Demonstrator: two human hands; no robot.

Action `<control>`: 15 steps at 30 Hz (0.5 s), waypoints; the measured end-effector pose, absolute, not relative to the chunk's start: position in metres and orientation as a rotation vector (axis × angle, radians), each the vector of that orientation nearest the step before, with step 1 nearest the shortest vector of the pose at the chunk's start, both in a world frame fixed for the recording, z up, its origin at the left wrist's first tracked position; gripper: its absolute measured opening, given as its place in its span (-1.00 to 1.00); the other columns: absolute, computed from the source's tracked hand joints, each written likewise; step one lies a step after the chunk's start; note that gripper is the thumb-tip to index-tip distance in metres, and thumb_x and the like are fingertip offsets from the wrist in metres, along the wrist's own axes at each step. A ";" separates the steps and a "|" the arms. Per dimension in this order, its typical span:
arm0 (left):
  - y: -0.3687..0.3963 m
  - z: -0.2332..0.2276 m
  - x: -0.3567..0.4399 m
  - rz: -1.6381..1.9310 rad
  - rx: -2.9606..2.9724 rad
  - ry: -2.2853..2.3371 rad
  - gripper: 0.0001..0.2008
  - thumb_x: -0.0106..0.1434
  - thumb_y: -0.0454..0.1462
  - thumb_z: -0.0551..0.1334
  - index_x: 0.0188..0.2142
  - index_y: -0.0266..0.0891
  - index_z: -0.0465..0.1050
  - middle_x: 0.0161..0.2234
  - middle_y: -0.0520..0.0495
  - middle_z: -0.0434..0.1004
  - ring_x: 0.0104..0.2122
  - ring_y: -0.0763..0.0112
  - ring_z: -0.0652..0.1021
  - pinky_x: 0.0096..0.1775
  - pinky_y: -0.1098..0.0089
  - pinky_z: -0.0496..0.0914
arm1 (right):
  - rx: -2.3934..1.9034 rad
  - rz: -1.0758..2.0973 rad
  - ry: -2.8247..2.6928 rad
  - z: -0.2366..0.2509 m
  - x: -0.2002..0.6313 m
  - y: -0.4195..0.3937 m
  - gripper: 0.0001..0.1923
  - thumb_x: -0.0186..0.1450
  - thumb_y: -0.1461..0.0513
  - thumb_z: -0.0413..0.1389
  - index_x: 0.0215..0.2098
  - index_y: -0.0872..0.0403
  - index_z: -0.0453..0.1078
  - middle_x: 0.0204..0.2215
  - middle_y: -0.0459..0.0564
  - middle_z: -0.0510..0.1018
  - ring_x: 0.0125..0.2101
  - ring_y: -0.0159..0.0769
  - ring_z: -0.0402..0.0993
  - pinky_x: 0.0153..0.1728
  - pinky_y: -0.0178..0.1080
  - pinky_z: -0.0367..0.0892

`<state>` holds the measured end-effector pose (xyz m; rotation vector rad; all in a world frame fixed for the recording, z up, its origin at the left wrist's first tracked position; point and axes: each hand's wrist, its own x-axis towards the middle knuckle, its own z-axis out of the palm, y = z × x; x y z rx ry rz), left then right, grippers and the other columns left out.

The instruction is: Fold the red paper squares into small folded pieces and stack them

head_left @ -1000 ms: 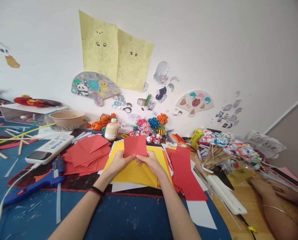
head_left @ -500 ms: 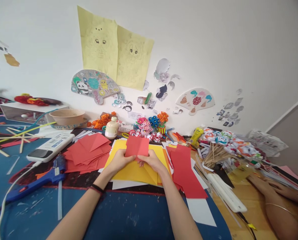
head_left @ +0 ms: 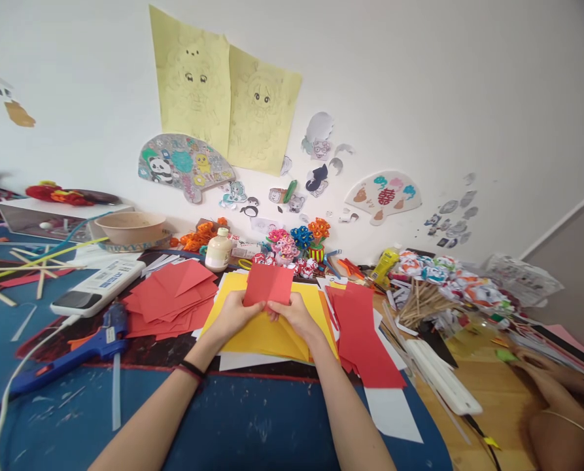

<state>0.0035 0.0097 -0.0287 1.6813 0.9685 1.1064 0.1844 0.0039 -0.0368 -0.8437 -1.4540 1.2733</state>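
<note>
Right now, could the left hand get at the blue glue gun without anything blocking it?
Probably yes: the left hand grips the red paper, but only flat red sheets lie between it and the glue gun.

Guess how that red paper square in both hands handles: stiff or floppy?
The red paper square stands upright, pinched only at its lower edge by the left hand and right hand, so it is probably light yet fairly stiff. A centre crease shows; it likely folds easily.

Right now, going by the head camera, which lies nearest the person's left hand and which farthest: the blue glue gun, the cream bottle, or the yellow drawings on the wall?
From the left hand:
1. Cream bottle, just behind it on the table.
2. Blue glue gun, off to its left.
3. Yellow drawings, up on the wall, farthest.
</note>
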 end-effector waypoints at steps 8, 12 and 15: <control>0.008 -0.027 0.006 1.196 1.600 0.946 -0.60 0.07 -0.05 0.26 -0.30 -0.38 0.54 -0.30 -0.16 0.62 -0.28 0.18 0.57 -0.29 0.37 0.42 | -0.840 1.231 -1.383 -0.044 0.181 0.007 -0.72 0.14 0.09 0.25 -0.39 0.18 0.47 -0.54 0.02 0.53 -0.56 -0.32 0.45 -0.49 -0.28 0.33; 0.009 -0.025 0.005 1.183 1.595 0.985 -0.58 0.08 -0.02 0.25 -0.29 -0.37 0.53 -0.28 -0.17 0.62 -0.28 0.17 0.56 -0.31 0.37 0.42 | -0.876 1.239 -1.391 -0.041 0.182 0.006 -0.69 0.16 0.06 0.23 -0.36 0.18 0.46 -0.52 0.02 0.53 -0.57 -0.32 0.46 -0.51 -0.29 0.33; 0.011 -0.026 0.005 1.138 1.608 1.085 -0.56 0.07 -0.02 0.25 -0.26 -0.37 0.53 -0.29 -0.17 0.62 -0.30 0.17 0.56 -0.36 0.39 0.40 | -0.927 1.224 -1.389 -0.038 0.183 0.005 -0.67 0.16 0.03 0.22 -0.38 0.17 0.44 -0.56 -0.02 0.51 -0.63 -0.37 0.40 -0.58 -0.32 0.28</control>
